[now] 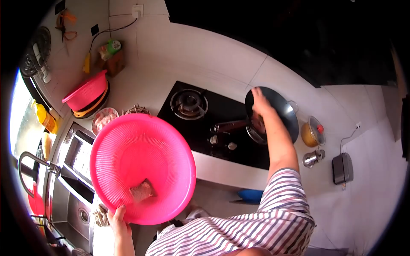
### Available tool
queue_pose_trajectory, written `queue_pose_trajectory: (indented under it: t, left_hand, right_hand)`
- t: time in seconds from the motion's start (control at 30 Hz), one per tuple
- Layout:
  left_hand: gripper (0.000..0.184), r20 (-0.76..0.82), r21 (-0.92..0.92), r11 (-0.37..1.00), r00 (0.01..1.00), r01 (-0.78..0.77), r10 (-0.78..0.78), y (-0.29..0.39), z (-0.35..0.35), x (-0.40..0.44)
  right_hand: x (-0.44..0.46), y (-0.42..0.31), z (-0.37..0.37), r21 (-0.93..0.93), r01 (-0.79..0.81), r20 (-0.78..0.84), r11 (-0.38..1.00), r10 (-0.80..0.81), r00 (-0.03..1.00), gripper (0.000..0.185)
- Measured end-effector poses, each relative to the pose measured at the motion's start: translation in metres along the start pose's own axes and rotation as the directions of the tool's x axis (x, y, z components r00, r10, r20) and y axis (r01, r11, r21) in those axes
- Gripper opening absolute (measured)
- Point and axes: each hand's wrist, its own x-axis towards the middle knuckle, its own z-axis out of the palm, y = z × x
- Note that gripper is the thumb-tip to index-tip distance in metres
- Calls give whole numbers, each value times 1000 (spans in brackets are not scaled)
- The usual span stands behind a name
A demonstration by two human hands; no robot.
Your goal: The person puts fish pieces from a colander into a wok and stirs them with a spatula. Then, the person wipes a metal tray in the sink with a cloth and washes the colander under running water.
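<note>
My left hand (119,218) grips the rim of a large pink colander (143,128), tilted so that its inside faces me. A brownish block with a rough surface (142,191) lies low in the colander; I cannot tell what it is. My right hand (261,103) is stretched over the dark wok (279,100), fingers extended and slightly blurred, with nothing visible in them. The wok sits at the right side of the black gas stove (200,134), its handle (230,126) pointing left. My forearm covers part of the wok.
The left burner (189,104) has no pan on it. A bowl of pale pieces (104,119) and a pink basket (87,91) stand behind the steel sink (64,213). A lidded glass pot (313,131) and a metal jar (314,158) are right of the stove.
</note>
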Motion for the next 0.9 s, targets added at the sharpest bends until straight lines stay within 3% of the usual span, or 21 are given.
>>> queue_pose_trajectory:
  t: [0.03, 0.1, 0.13, 0.17, 0.2, 0.3, 0.33, 0.37, 0.43, 0.5, 0.53, 0.63, 0.7, 0.73, 0.77, 0.83, 0.9]
  left_hand:
    - [25, 40, 10, 1000, 999, 22, -22, 0, -5, 2]
    - [25, 57, 52, 997, 996, 63, -66, 0, -16, 8]
    - [26, 73, 31, 997, 994, 73, -75, 2, -19, 10]
    - [27, 91, 5, 997, 993, 81, -81, 4, -17, 13]
    - [28, 148, 3, 995, 984, 95, -95, 8, -20, 17]
    - [33, 279, 22, 984, 944, 179, -178, 25, -18, 24]
    - [34, 295, -37, 982, 941, 183, -164, 27, -16, 26]
    - [30, 272, 17, 985, 948, 169, -167, 34, -14, 24]
    - [26, 393, 8, 985, 905, 172, -161, 28, -19, 31]
    - [25, 494, 8, 989, 860, 146, -131, 27, -22, 27]
    - [25, 493, 2, 991, 862, 136, -120, 23, -23, 23]
    - [22, 491, -13, 991, 864, 131, -108, 21, -24, 25]
    - [19, 476, 68, 993, 872, 92, -113, 14, -26, 24]
    - [17, 475, 20, 992, 872, 124, -119, 19, -23, 19]
    - [19, 446, 19, 999, 893, 50, -53, 7, -24, 25]
    - [25, 455, -25, 996, 888, 88, -67, 2, -29, 31]
    - [26, 445, 22, 994, 889, 106, -105, -1, -24, 33]
  right_hand:
    - [7, -5, -18, -21, 29, -111, 999, -31, 993, 61]
    - [-29, -69, -124, 107, 122, -324, 987, -81, 943, 69]
    - [-46, -91, -163, 12, 290, -499, 957, -246, 831, 70]
    - [-75, -131, -217, 13, 409, -536, 913, -339, 774, 64]
    - [-110, -172, -259, 102, 436, -537, 894, -319, 780, 56]
    - [-188, -252, -309, 212, 588, -521, 780, -419, 744, 46]
    - [-206, -275, -310, 193, 638, -402, 745, -533, 744, 44]
    - [-219, -296, -303, 191, 695, -280, 693, -640, 716, 42]
    - [-236, -333, -262, 163, 821, -168, 547, -804, 570, 37]
    - [-255, -364, -198, 356, 727, -1, 586, -778, 628, 26]
    - [-263, -376, -160, 359, 733, -9, 577, -784, 621, 24]
    - [-269, -418, -99, 155, 695, 293, 702, -705, 646, 37]
    - [-278, -429, -64, 39, 769, 201, 638, -759, 619, 26]
    - [-281, -436, -52, -42, 795, 185, 605, -777, 601, 20]
    - [-276, -443, -44, 30, 781, 243, 623, -763, 599, 18]
    - [-276, -441, -21, 36, 793, 68, 609, -793, 606, 15]
    - [-278, -434, -37, 33, 799, 172, 601, -790, 588, 26]
